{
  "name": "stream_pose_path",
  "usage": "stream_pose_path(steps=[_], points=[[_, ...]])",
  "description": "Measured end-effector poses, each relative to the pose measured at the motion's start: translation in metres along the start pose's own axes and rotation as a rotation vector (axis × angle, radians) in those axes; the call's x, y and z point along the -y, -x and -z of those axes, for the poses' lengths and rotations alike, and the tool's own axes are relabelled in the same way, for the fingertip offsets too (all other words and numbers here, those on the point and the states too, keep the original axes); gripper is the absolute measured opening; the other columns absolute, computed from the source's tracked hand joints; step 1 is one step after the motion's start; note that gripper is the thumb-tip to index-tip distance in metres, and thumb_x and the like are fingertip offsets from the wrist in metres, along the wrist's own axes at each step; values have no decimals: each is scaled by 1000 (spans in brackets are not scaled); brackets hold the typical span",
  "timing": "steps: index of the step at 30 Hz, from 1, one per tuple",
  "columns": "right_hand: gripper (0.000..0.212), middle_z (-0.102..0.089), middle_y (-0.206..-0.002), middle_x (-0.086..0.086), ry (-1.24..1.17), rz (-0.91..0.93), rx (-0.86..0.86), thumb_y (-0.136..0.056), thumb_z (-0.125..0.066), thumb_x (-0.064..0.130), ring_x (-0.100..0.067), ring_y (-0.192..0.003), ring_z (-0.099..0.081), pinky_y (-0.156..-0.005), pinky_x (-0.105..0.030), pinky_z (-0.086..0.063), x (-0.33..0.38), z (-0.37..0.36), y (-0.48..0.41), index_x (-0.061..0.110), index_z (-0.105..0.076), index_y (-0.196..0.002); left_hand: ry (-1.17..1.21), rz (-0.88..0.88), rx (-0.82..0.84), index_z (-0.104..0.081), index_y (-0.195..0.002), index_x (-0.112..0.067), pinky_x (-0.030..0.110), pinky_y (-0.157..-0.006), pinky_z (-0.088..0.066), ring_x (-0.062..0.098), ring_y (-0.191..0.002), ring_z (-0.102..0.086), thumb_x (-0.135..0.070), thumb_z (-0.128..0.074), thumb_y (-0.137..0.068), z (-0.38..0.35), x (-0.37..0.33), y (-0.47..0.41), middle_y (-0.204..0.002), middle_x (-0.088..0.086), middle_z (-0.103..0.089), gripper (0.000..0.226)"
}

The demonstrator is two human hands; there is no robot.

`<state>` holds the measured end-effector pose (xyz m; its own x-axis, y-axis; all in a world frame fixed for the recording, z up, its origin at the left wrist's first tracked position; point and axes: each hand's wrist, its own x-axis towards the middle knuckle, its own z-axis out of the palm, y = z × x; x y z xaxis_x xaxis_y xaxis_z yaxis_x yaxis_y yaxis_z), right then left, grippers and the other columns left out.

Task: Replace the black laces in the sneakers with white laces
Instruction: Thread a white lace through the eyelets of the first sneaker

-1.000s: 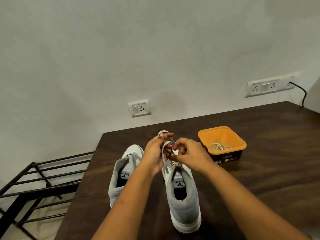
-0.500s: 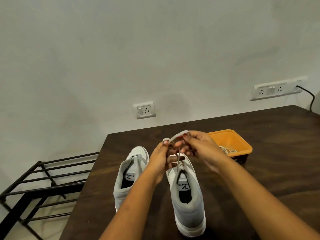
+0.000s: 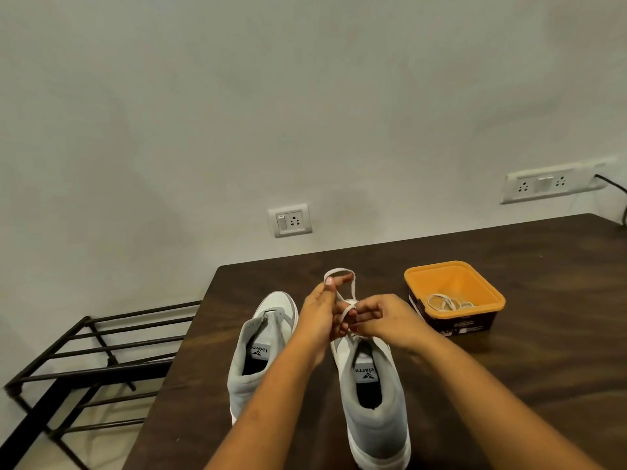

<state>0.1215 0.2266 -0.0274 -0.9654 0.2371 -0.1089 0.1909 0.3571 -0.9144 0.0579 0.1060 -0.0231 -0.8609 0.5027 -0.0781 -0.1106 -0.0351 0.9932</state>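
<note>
Two grey and white sneakers stand side by side on the dark wooden table (image 3: 509, 351), toes pointing away from me. The left sneaker (image 3: 261, 347) shows no lace. Over the tongue of the right sneaker (image 3: 373, 401) my two hands work a white lace (image 3: 339, 272). My left hand (image 3: 319, 317) pinches a loop of the lace that stands up above its fingers. My right hand (image 3: 380, 317) pinches another part of the same lace just beside it. The eyelets of that sneaker are hidden behind my hands.
An orange tub (image 3: 454, 296) with a dark lower wall sits to the right of the sneakers and holds another coiled white lace (image 3: 448, 302). A black metal rack (image 3: 84, 364) stands beside the table's left edge. Wall sockets (image 3: 291, 220) are behind the table.
My right hand has come down from its raised position to meet the left hand above the tongue. The lace loop now stands above my left fingers.
</note>
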Motion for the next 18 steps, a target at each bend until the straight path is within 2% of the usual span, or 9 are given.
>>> stream_pose_path(steps=[2, 5, 8, 11, 14, 18], points=[[18, -74, -84, -8, 50, 7, 12, -75, -73, 3, -25, -90, -70, -90, -44, -55, -1, -5, -1, 19, -75, -84, 20, -2, -31, -63, -104, -32, 23, -57, -42, 9, -55, -47, -41, -36, -100, 1, 0, -2, -58, 0, -48, 29], [15, -73, -83, -10, 65, -3, -3, -74, -74, 4, -25, -85, -69, -88, -42, -55, -2, -5, -4, 17, -73, -82, 51, 11, -61, -61, -99, -31, 26, -60, -42, 10, -56, -46, -41, -39, -99, 1, 1, -3, -59, 0, -46, 25], [22, -71, -83, -10, 28, -14, 20, -74, -76, 5, -20, -79, -68, -87, -39, -56, -3, 0, -4, 15, -69, -92, 64, 11, -96, -60, -106, -34, 25, -59, -48, 9, -54, -52, -40, -38, -100, 2, 4, -5, -58, 1, -48, 24], [33, -69, -84, -4, 96, 12, 46, -78, -74, 7, -16, -80, -67, -82, -31, -56, -5, 4, -5, 24, -62, -103, 51, 10, -110, -55, -119, -41, 24, -59, -51, 11, -58, -54, -38, -35, -101, 3, 6, -6, -60, 3, -50, 27], [24, -67, -83, 3, 257, 62, -56, -86, -66, 6, -12, -80, -66, -71, -21, -53, -6, 6, -7, 26, -64, -99, 47, 16, -132, -55, -122, -38, 21, -49, -44, 12, -56, -49, -36, -34, -102, 5, 7, -8, -64, 6, -51, 29], [19, -69, -95, 5, 413, 111, -183, -92, -59, 9, -6, -86, -64, -75, -16, -49, -7, 18, -10, 21, -71, -99, 59, 52, -172, -58, -111, -33, 25, -54, -47, 17, -64, -58, -36, -32, -103, 6, 9, -11, -84, 16, -61, 28]])
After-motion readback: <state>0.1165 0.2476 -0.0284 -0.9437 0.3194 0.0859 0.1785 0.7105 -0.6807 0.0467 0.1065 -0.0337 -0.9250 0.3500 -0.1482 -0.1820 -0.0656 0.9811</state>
